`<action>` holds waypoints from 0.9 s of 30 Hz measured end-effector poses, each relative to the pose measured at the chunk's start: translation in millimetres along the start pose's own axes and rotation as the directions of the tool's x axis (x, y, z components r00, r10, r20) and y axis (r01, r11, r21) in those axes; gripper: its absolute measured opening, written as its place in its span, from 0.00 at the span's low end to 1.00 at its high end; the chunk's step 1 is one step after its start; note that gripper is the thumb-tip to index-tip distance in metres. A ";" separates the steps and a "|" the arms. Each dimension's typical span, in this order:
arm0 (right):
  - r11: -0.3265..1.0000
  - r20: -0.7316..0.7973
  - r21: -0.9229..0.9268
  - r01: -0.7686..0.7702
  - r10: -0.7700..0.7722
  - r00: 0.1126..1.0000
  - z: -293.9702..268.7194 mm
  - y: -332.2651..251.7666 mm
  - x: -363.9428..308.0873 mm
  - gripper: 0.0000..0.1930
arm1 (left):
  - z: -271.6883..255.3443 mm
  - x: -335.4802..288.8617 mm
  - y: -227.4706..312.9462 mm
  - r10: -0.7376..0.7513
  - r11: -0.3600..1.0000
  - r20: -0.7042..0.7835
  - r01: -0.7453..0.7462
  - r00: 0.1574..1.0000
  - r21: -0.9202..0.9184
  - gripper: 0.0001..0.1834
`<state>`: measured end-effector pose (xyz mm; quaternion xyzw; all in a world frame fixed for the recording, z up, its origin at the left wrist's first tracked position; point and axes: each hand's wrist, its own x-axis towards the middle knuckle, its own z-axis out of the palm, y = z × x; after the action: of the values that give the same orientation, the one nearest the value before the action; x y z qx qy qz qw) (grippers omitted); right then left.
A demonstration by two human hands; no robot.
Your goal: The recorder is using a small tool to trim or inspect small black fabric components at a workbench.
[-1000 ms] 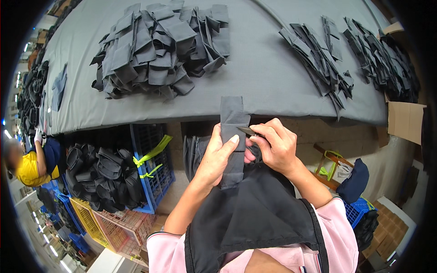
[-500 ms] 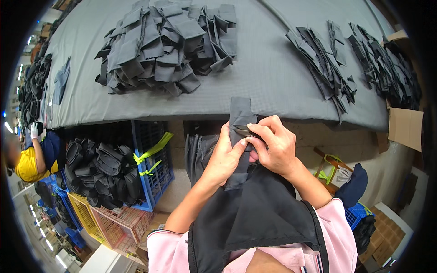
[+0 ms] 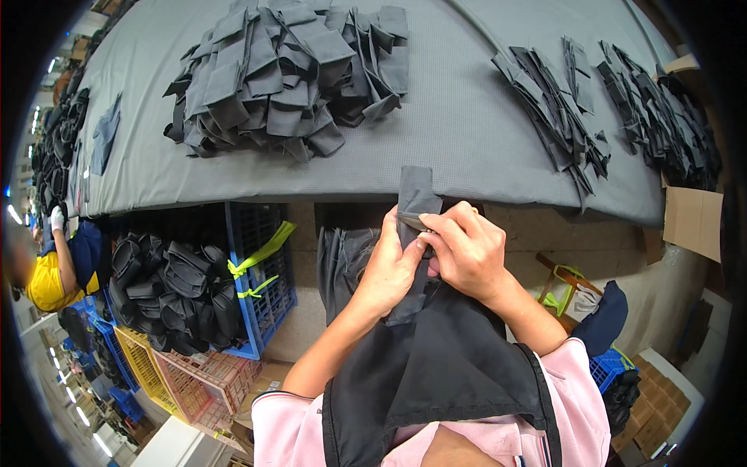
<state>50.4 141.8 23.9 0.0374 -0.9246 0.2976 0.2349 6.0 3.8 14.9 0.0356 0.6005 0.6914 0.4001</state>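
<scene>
Just beyond the apron (image 3: 447,358), clamping a grey cloth strip (image 3: 416,185) in fingers of the left hand (image 3: 389,268), pressing against it with fingertips of the right hand (image 3: 467,243) together, on what too hidden to tell. Best kept taut, left thumb clear, facing the table (image 3: 459,148).

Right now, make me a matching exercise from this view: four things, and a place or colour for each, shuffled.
Things:
1. Fabric strip
2. Large cloth pile
3. Tied ribbon
4. Wearer's shirt

Places or colours:
A. Bright yellow-green
B. Heaped on the table
C. Pink
D. Held in the left hand

Pairs: 1-D, 2-B, 3-A, 4-C
</scene>
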 end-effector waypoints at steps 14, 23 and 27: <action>0.773 0.144 0.470 -0.426 0.409 0.901 5.1 -1.5 -16.0 0.12 | -8.7 -16.2 -7.5 -0.140 0.939 0.136 0.175 0.981 -0.297 0.23; 0.869 0.127 0.400 -0.292 0.263 0.956 8.0 -6.0 -19.4 0.15 | -7.6 -12.8 -8.6 -0.110 0.979 -0.078 0.094 0.991 -0.182 0.21; 0.936 0.148 0.304 -0.175 0.135 0.980 11.8 -1.6 -1.3 0.13 | -15.8 -12.6 -20.9 0.104 0.967 -0.023 -0.096 0.994 0.236 0.12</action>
<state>47.1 133.7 15.7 0.0200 -0.8779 0.4564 0.1435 16.9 -17.3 -1.9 0.1008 0.6825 0.6354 0.3469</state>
